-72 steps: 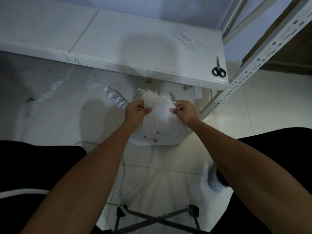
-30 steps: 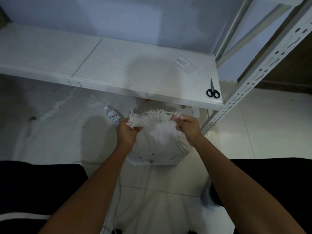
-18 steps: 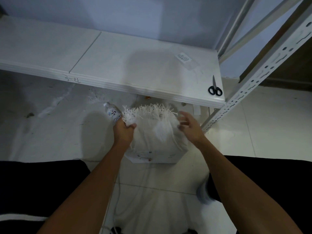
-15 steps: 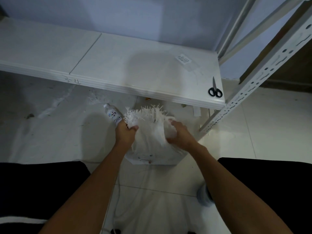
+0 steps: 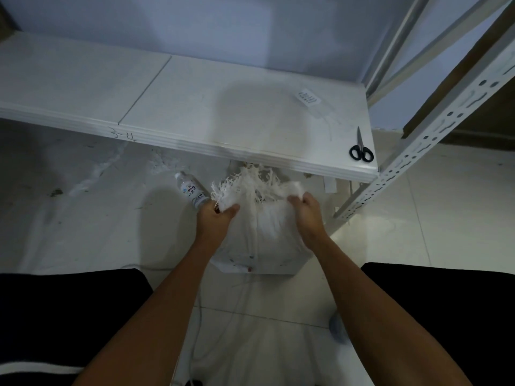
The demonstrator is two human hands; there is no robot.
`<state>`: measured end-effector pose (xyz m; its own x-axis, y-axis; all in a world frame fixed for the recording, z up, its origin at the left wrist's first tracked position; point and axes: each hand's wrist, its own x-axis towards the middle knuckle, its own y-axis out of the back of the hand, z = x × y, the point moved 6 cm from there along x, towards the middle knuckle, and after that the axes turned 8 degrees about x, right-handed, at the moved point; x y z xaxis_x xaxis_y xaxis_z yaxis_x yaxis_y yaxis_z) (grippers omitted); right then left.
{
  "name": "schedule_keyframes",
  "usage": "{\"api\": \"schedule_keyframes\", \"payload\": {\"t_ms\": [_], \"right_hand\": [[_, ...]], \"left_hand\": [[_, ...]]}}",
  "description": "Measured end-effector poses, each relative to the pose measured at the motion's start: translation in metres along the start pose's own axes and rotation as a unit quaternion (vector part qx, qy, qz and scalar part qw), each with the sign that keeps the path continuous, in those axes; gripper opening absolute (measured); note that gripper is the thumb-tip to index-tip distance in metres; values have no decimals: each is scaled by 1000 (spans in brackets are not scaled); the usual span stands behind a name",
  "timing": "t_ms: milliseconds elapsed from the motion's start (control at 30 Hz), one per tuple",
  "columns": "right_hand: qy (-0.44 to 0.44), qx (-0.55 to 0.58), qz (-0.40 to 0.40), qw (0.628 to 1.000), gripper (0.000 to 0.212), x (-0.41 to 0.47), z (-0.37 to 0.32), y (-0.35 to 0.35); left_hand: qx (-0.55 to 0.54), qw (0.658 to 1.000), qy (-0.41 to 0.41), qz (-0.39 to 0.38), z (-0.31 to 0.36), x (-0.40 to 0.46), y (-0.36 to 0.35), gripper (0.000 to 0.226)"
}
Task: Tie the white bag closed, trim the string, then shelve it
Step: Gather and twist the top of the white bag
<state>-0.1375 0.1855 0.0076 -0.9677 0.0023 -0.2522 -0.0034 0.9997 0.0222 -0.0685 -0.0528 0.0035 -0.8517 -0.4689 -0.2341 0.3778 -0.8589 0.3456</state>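
Compared to half a second back, my right hand (image 5: pixel 306 215) has slid up from the side of the bag to the frayed top edge, so now both hands are up at the mouth again. The left hand (image 5: pixel 216 218) hasn't really gone anywhere, same spot on the left corner. The view shifted a bit too, so the shelf sits a little lower in frame than before.

Grip-wise: left hand is closed tight on a bunch of the fringe at the left corner, thumb pressed over the fabric. Right hand is pinching the top edge on the right side, fingers curled onto the material.

The white bag (image 5: pixel 262 235) is standing on the floor tiles between my knees, right in front of and partly under the front lip of the low shelf (image 5: pixel 195 107). It looks full and rounded, woven stuff, with a messy frayed fringe sticking up along the mouth, which is stretched out between my hands and not tied. Small coloured marks near the bottom, too small to read. A thin white string (image 5: pixel 252 240) runs down its front and trails onto the floor toward me.

The scissors (image 5: pixel 361 151) lie on the shelf's right front corner, well apart from the bag. A small plastic bottle (image 5: pixel 191 190) lies on the floor just beside my left hand.
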Motion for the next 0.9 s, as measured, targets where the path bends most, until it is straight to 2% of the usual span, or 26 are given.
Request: {"api": "schedule_keyframes", "payload": {"t_ms": [67, 100, 167, 233, 333, 367, 433, 500, 533, 567, 600, 633, 667, 767, 833, 900], "right_hand": [[-67, 104, 15, 992, 35, 7, 3, 5], [-65, 107, 22, 992, 35, 7, 0, 4], [-4, 55, 24, 998, 34, 5, -13, -2], [53, 18, 39, 998, 34, 0, -20, -7], [38, 19, 41, 998, 23, -5, -23, -3], [19, 19, 5, 1000, 31, -8, -25, -2], [-12, -45, -135, 990, 63, -14, -24, -10], [-33, -191, -229, 954, 96, -20, -15, -19], [-21, -278, -234, 931, 103, -17, -8, -21], [4, -350, -220, 911, 93, -13, -3, -23], [37, -385, -195, 901, 68, -9, -3, -24], [72, -387, -164, 905, 42, -7, -5, -22], [91, -366, -139, 916, 29, -5, -5, -19], [67, -216, -105, 968, 26, -9, -6, -6], [37, -125, -83, 988, 30, -12, -6, -2], [14, -54, -48, 997, 22, -13, -4, 2]], "left_hand": [[20, 1000, 6, -14, -4, 0, -2, 33], [28, 999, 7, -21, -6, -1, -4, 40], [33, 999, 8, -23, -7, -2, -5, 50], [33, 999, 10, -25, -9, -1, -6, 45], [20, 999, 17, -32, -9, 3, -5, 32], [16, 999, 20, -26, -9, 5, -3, 30], [8, 1000, 15, -10, -9, 7, -1, 25], [0, 1000, 7, 10, -5, 6, 1, 18], [-4, 1000, 1, 19, -4, 5, 1, 18], [-7, 1000, -6, 22, -1, 4, 1, 18], [-11, 1000, -11, 22, 0, 3, 1, 19], [-14, 1000, -12, 17, 0, 2, 0, 19], [-18, 1000, -13, 8, 1, 2, -1, 19], [-18, 1000, -20, -15, 2, 1, -6, 27], [-18, 999, -19, -23, 2, -1, -11, 30], [-34, 999, -15, -37, 4, -2, -17, 31]]}}
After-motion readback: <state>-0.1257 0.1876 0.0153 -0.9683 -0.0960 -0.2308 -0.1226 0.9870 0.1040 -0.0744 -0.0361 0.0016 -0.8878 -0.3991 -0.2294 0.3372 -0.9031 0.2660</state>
